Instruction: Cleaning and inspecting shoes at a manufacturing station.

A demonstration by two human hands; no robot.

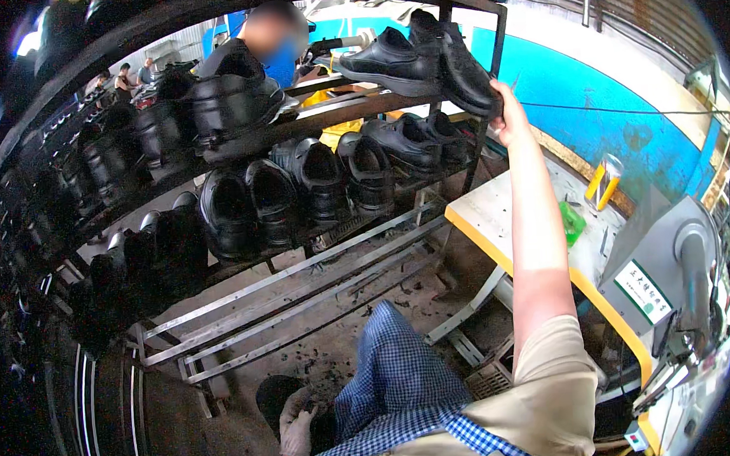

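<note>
Reaching right hand (504, 120): at the end of an outstretched arm, fingers bent around the lower end of a black shoe (466, 74); it has hold of the shoe, with little gap between fingers and leather.
Gripped shoe: at the right end of the rack's upper shelf, tilted, its lower end toward the person's right; whether the shelf bears any of its weight, I cannot tell.
Left hand (296, 426): low by the lap, in what looks like a pale glove, fingers curled against a dark object (278, 395); how firmly it holds this, and what the object is, I cannot tell.
Neighbouring shoe (385, 63): black, on the upper shelf, just left of the gripped one.
Lower row: more black shoes (319, 177) side by side, several with openings toward the person.
Apron (401, 362): blue and white check, across the lap.
Worktable (484, 209): white with a yellow edge, right of the rack, bearing a yellow can (604, 184) and a green item (572, 223).
Co-worker (271, 47): behind the rack.
</note>
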